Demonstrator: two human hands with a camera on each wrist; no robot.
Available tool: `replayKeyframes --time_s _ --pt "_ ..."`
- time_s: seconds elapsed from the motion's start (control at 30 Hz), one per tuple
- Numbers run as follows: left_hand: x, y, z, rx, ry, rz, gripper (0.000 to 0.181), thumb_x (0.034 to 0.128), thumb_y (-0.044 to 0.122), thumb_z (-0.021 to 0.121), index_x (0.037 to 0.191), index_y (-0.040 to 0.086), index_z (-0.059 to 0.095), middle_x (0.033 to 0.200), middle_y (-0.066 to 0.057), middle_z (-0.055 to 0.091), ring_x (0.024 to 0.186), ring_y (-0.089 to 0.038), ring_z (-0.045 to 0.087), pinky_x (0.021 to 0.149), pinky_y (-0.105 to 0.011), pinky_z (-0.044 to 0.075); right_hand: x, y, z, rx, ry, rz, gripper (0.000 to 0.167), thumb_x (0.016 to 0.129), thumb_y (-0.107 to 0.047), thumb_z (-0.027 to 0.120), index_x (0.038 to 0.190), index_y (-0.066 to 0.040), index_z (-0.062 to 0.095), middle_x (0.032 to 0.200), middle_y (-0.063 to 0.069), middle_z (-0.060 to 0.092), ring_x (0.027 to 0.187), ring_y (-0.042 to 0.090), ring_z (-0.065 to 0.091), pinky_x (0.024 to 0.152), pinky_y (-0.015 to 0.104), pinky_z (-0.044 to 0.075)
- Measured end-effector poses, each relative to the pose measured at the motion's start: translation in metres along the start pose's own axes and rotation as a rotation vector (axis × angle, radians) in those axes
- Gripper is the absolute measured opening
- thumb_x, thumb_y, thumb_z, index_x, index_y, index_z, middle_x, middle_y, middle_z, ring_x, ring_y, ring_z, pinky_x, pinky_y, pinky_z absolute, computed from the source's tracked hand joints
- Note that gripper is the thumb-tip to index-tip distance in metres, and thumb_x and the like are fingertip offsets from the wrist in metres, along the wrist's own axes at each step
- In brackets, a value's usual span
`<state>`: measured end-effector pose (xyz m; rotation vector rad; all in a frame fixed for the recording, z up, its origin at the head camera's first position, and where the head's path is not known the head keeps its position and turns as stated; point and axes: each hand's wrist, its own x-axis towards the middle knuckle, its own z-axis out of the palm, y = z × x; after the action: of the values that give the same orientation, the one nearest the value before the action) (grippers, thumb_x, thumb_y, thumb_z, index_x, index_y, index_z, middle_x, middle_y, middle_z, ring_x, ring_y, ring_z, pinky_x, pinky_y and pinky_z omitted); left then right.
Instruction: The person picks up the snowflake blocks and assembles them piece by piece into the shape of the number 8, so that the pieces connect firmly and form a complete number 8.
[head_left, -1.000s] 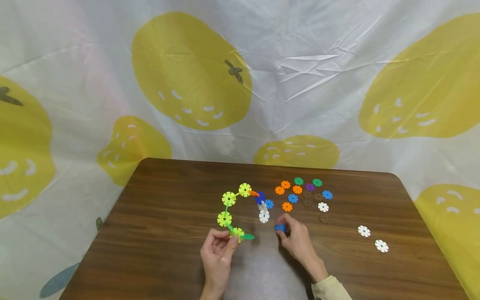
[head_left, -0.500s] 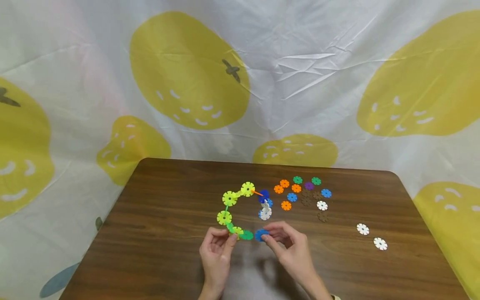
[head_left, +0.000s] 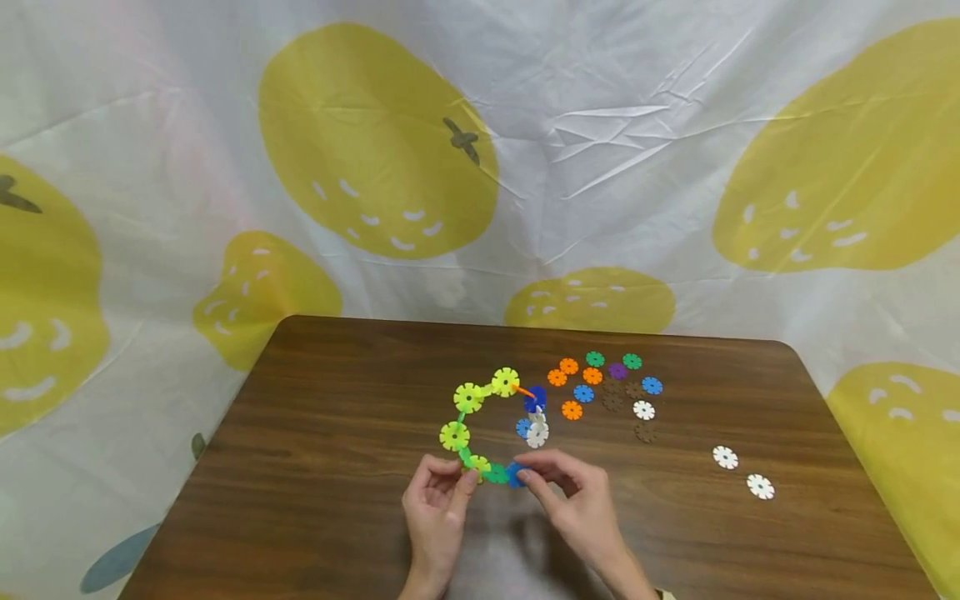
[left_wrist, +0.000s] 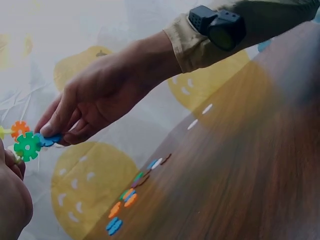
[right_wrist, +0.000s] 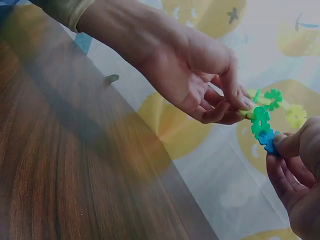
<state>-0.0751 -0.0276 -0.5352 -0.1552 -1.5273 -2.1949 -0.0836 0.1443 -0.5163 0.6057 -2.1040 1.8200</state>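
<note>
right fingers (head_left: 547, 457) pinching blue disc (left_wrist: 49, 140), black cuff device (left_wrist: 218, 28) — left wrist view only

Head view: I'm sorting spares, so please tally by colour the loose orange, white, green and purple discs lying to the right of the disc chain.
Orange discs: 4
White discs: 3
Green discs: 2
Purple disc: 1
Total: 10

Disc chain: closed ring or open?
The chain is open: the head view shows a gap between its white end disc and the blue disc in the right hand.
</note>
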Motion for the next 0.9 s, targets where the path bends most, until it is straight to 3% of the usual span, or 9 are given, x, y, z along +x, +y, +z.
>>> replayKeyframes --time_s 0.1,0.27,0.43,0.63,0.8,0.9 --pt "-0.001 0.000 0.001 -0.008 -0.010 0.022 0.019 0.0785 -0.024 0.066 0.086 -0.023 0.049 0.088 0.005 0.067 0.080 -0.004 0.067 0.069 -0.016 0.058 -0.002 -0.001 0.002 0.011 0.022 0.055 0.016 0.088 0.006 0.073 0.102 -0.001 0.075 0.091 0.015 0.076 0.072 0.008 0.070 0.064 0.026 0.060" --pt "-0.004 0.001 0.007 -0.013 0.005 0.060 0.020 0.0774 -0.023 0.068 0.082 -0.022 0.048 0.085 0.003 0.066 0.078 -0.004 0.067 0.067 -0.016 0.058 -0.009 -0.002 0.008 0.061 0.131 0.187 0.014 0.086 0.005 0.075 0.099 0.002 0.075 0.088 0.013 0.076 0.070 0.007 0.069 0.062 0.026 0.061" --pt "-0.001 0.002 0.008 -0.031 -0.004 0.076 0.022 0.0803 -0.019 0.070 0.084 -0.023 0.049 0.084 -0.003 0.067 0.078 -0.005 0.067 0.067 -0.016 0.058 -0.011 0.000 0.013 0.147 0.178 0.194 0.015 0.084 0.009 0.074 0.099 0.008 0.073 0.089 0.007 0.078 0.071 0.010 0.072 0.064 0.026 0.062" --pt "0.004 0.004 0.006 0.024 -0.041 0.000 0.019 0.0861 -0.017 0.065 0.099 -0.023 0.052 0.091 0.003 0.067 0.080 -0.005 0.065 0.070 -0.016 0.057 -0.013 0.001 0.017 0.188 0.192 0.167 0.019 0.085 0.010 0.073 0.104 0.009 0.071 0.094 0.007 0.078 0.076 0.011 0.073 0.069 0.029 0.063" --pt "-0.002 0.002 0.006 0.019 -0.056 -0.070 0.028 0.0892 -0.015 0.063 0.112 -0.020 0.048 0.096 0.002 0.066 0.083 -0.007 0.066 0.069 -0.017 0.057 -0.013 0.004 0.019 0.218 0.208 0.125 0.021 0.086 0.013 0.070 0.106 0.013 0.069 0.097 0.008 0.075 0.079 0.012 0.074 0.070 0.029 0.063" --pt "-0.007 0.000 0.009 0.002 -0.100 -0.133 0.032 0.0892 -0.014 0.063 0.115 -0.019 0.045 0.099 0.003 0.067 0.086 -0.007 0.067 0.072 -0.017 0.056 -0.012 0.006 0.021 0.255 0.220 0.083 0.021 0.085 0.015 0.069 0.106 0.017 0.067 0.099 0.007 0.072 0.082 0.012 0.074 0.072 0.028 0.063"
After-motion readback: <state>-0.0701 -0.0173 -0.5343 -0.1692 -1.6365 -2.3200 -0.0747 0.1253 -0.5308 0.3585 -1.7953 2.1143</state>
